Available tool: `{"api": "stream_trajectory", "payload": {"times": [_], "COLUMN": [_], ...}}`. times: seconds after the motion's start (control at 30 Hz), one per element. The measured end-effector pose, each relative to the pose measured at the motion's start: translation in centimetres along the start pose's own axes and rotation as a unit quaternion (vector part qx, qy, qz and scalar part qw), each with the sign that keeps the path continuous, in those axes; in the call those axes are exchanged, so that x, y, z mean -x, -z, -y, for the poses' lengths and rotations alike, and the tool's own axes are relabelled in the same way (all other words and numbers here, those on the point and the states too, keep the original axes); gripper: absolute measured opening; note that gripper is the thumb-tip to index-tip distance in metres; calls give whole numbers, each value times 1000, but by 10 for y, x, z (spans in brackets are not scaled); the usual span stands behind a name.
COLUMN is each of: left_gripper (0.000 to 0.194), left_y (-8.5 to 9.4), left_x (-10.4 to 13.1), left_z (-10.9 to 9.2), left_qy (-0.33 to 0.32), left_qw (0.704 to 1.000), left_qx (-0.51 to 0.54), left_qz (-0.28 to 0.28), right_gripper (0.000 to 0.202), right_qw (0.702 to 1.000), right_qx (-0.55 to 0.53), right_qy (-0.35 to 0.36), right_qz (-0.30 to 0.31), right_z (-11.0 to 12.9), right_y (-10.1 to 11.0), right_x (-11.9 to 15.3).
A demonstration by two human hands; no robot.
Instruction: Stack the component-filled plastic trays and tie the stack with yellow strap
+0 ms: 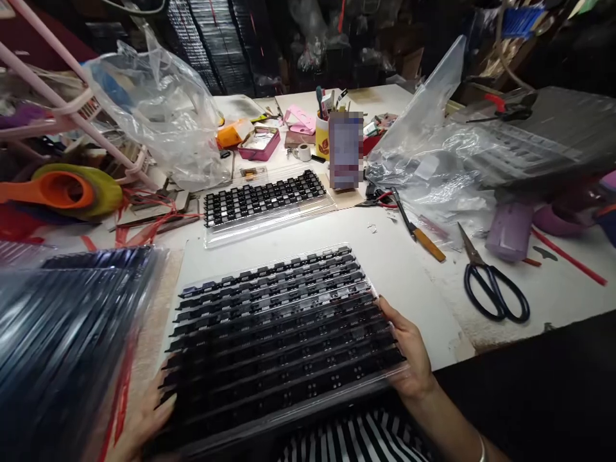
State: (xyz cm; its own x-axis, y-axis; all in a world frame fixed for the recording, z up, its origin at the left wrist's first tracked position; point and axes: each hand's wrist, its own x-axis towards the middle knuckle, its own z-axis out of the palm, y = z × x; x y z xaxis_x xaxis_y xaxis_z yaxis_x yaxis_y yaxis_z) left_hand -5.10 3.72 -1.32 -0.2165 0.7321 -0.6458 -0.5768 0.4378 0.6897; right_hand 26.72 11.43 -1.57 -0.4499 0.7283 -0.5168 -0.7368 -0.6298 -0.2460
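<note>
Between my two hands is a clear plastic tray [283,340] filled with rows of black plastic strips, tilted a little above the front of the white work surface. My right hand [411,356] grips its right edge, with the thumb on top and the other fingers mostly underneath. At the lower left corner, my left hand [147,410] holds the opposite edge, partly hidden by the tray and blurred. Farther back lies a second clear tray [269,221] with shorter rows of black pieces on it.
At left stands a stack of wrapped black trays [62,333]. Scissors [495,289], orange-handled pliers [418,231] and a purple cylinder [510,231] lie to the right. Behind are a phone [345,151], a yellow cup [322,138] of tools and crumpled clear bags [158,109].
</note>
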Motion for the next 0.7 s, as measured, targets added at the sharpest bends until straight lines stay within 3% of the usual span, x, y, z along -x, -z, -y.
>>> {"api": "stream_trajectory", "payload": {"times": [0.17,0.33,0.43,0.57,0.7], "left_gripper": [64,56,57,59,58], "left_y": [-9,-14,-15,-16,-17], "left_x": [1,1,2,2,1], "left_z": [4,6,6,4,1], "left_qy": [-33,-72,-85,-91,-92], "left_qw": [996,994,992,991,989], "left_qx": [68,87,93,92,99], "left_qz": [-51,-8,21,41,52], "right_gripper": [28,12,17,46,34], "right_qw": [998,980,978,974,969], "right_qx": [18,60,65,14,-7], "right_qy": [33,120,113,104,117], "right_qz": [-45,-146,-165,-200,-219], "right_z": [1,2,4,3,-1], "right_y": [1,10,7,-5,-1], "right_x": [-2,-5,-5,-1,3]}}
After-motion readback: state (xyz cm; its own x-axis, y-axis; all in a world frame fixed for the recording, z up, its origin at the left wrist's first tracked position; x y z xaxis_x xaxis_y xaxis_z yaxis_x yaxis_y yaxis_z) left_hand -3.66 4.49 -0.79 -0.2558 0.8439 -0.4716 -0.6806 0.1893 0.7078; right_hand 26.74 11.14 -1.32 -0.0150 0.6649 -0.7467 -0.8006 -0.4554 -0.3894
